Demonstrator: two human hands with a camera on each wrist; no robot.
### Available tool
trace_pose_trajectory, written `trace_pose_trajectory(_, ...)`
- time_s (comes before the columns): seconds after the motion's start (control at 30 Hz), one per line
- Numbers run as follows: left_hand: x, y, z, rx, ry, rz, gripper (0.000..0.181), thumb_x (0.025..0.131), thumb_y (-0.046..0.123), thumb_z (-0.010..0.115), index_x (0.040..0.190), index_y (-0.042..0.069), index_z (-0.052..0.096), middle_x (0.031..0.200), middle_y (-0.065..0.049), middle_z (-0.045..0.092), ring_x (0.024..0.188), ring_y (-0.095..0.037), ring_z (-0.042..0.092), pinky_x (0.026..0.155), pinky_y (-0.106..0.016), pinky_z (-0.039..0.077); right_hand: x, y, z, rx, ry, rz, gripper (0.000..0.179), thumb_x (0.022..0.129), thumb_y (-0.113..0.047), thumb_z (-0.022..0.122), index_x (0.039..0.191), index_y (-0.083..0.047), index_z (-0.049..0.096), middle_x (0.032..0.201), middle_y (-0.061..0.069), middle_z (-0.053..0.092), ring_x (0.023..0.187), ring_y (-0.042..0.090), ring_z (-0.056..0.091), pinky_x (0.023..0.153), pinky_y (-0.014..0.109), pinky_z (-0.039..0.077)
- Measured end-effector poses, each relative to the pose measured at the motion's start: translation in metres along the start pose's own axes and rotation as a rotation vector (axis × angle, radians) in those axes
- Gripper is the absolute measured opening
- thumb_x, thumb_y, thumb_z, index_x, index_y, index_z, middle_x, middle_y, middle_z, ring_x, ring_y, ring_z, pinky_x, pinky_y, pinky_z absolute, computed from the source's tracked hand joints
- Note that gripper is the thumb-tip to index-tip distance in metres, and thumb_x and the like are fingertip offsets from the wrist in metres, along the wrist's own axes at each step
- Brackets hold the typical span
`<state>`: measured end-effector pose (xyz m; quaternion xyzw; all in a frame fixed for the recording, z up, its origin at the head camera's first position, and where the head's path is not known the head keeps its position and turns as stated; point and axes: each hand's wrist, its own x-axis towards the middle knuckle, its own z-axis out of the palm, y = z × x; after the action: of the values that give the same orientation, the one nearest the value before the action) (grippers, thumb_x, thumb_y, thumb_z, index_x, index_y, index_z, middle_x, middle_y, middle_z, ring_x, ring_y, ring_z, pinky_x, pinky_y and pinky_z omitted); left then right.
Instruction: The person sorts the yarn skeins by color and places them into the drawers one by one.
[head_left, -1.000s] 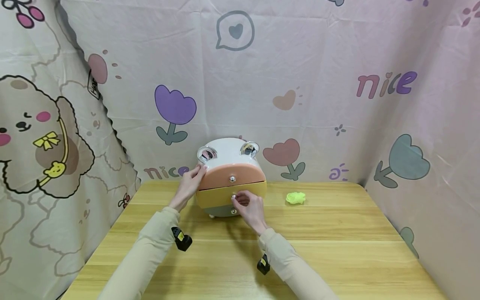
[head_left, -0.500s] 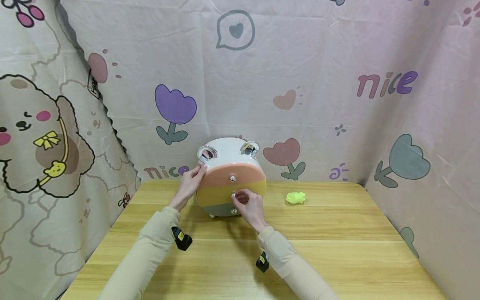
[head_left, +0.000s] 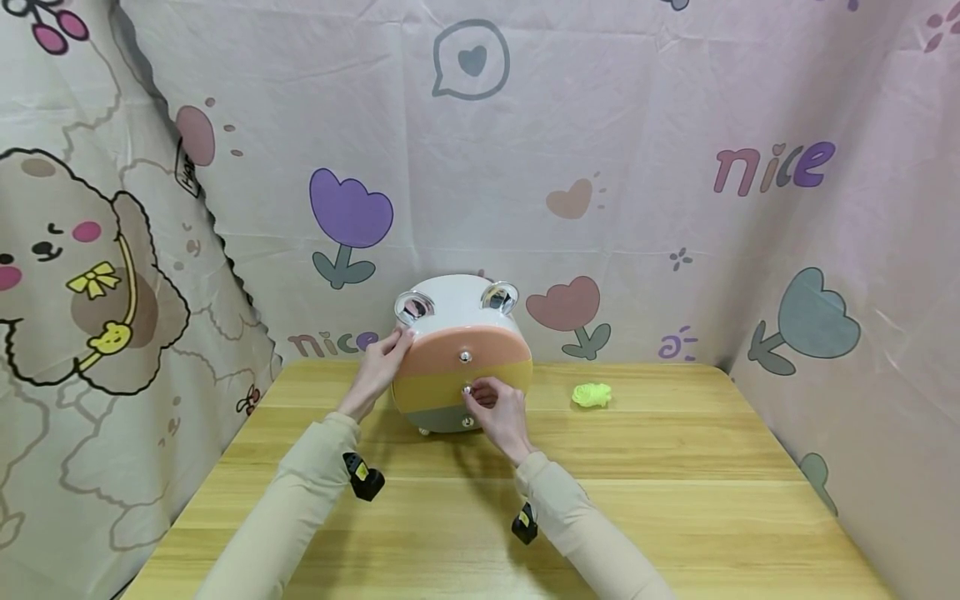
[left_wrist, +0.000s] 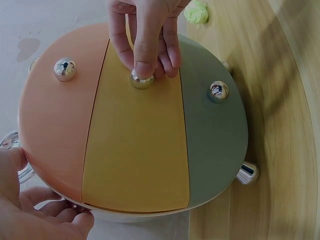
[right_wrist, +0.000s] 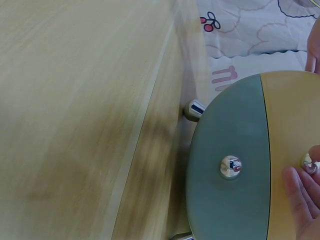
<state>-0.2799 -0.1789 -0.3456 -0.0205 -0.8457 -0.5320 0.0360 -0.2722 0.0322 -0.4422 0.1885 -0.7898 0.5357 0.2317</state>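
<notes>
Your left hand (head_left: 377, 371) is at the left flank of the small tabletop drawer cabinet (head_left: 459, 296), thumb and bent fingers holding its curved rim just below the left chrome ring (head_left: 406, 320). The cabinet stands upright between your hands, ahead of you near the back edge of the wooden table (head_left: 675, 467); its rounded front faces you, longer from left to right than top to bottom. The yellow middle drawer (head_left: 427, 394) looks closed, or very nearly, with a thin dark seam at its left end in the left wrist view. Its silver knob (left_wrist: 141, 81) sits near mid-front, pinched by the thumb and fingers of your right hand (head_left: 504, 414), the nearer hand to it; outward from that knob points toward you. Table surface stretches between cabinet and you, under both forearms, while the printed cloth backdrop (head_left: 480, 167) leaves less room behind. Farther right, apart from the cabinet, lies a neon-green crumpled bundle (head_left: 592, 396).
</notes>
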Motion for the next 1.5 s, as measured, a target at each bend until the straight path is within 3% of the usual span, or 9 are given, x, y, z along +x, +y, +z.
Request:
trace_pose_trajectory(0.3, 0.000, 0.001, 0.000, -0.005, -0.008, -0.017, 0.066, 0.107, 0.045, 0.042, 0.156, 0.004, 0.029, 0.167, -0.010, 0.021, 0.156, -0.032, 0.020, 0.129, -0.045, 0.021, -0.004, 0.005, 0.000, 0.030, 0.007, -0.014, 0.014, 0.084, -0.006, 0.079, 0.093, 0.002, 0.073, 0.083, 0.017, 0.077, 0.071, 0.027, 0.075, 0.065, 0.022, 0.062)
trace_pose_trajectory(0.77, -0.001, 0.000, -0.001, 0.011, -0.003, -0.016, 0.067, 0.107, 0.047, 0.042, 0.156, 0.004, 0.029, 0.167, -0.009, 0.022, 0.156, -0.032, 0.021, 0.128, -0.045, 0.022, -0.030, 0.037, 0.004, -0.107, -0.121, 0.152, 0.023, 0.084, -0.018, 0.082, 0.092, 0.001, 0.072, 0.079, 0.012, 0.075, 0.066, 0.016, 0.071, 0.060, 0.017, 0.057)
trace_pose_trajectory(0.97, -0.001, 0.000, 0.000, 0.023, 0.003, -0.009, 0.067, 0.107, 0.047, 0.041, 0.156, 0.004, 0.029, 0.167, -0.008, 0.022, 0.155, -0.032, 0.021, 0.128, -0.045, 0.022, -0.031, 0.041, 0.009, -0.066, -0.104, 0.204, 0.023, 0.082, -0.017, 0.083, 0.090, 0.002, 0.072, 0.081, 0.015, 0.076, 0.069, 0.020, 0.073, 0.061, 0.017, 0.057)
trace_pose_trajectory(1.2, -0.001, 0.000, 0.000, 0.021, 0.002, -0.009, 0.066, 0.107, 0.046, 0.041, 0.156, 0.004, 0.029, 0.167, -0.008, 0.022, 0.156, -0.032, 0.021, 0.129, -0.045, 0.021, -0.033, 0.042, 0.015, -0.025, -0.088, 0.274, 0.020, 0.081, -0.015, 0.082, 0.089, 0.000, 0.073, 0.082, 0.014, 0.077, 0.069, 0.015, 0.072, 0.062, 0.016, 0.058)
trace_pose_trajectory(1.5, -0.001, 0.000, 0.001, 0.025, 0.008, -0.012, 0.066, 0.107, 0.047, 0.040, 0.157, 0.005, 0.029, 0.167, -0.009, 0.022, 0.156, -0.032, 0.021, 0.129, -0.044, 0.021, -0.037, 0.041, 0.022, -0.010, 0.008, 0.235, 0.015, 0.079, -0.012, 0.081, 0.083, 0.000, 0.072, 0.077, 0.014, 0.077, 0.066, 0.019, 0.074, 0.059, 0.017, 0.058)
